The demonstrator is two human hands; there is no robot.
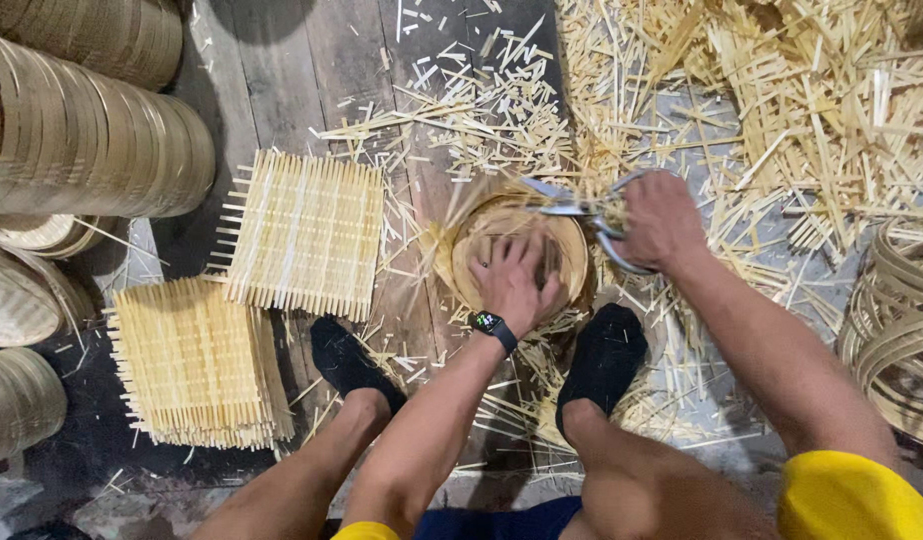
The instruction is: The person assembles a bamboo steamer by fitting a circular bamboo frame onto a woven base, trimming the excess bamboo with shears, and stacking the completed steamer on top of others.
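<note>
1. No packages or labels anywhere, just bamboo. The round bamboo tray (522,250) sits on the floor between the two black-socked feet (602,355), pale yellow, with slat ends sticking out past its rim.
2. Left hand (515,280) lies flat with spread fingers on the tray's middle, gripping nothing.
3. Right hand (662,220) is closed round the handles of big shears (582,208) at the tray's far edge.
4. Square slat mats (307,232) lie stacked to the left, offcuts (782,100) to the right; bare planks (282,70) beyond.
</note>
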